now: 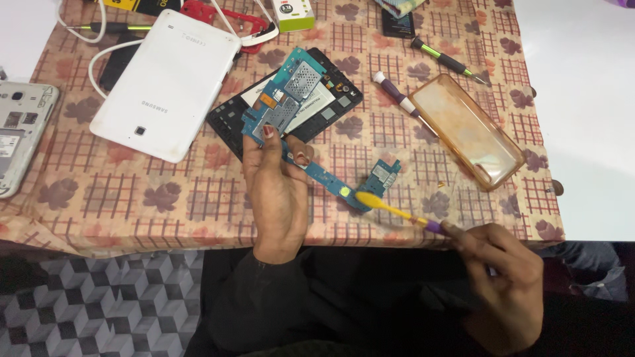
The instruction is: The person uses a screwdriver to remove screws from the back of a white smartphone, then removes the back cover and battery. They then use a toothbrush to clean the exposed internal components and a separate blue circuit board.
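Patterned tablecloth, left hand upright gripping circuit board, right hand angling brush

We see a surface covered by a checked cloth with brown leaf prints, and we take the white tablet back cover lying on it as our landmark. Just right of that cover lies a black tablet frame, farther right a purple-handled screwdriver touching an amber phone case, and beyond those a black and green screwdriver. Left of the cover a silver opened phone lies at the surface's edge, and behind the cover we find a red phone frame, a white cable and a small white box.
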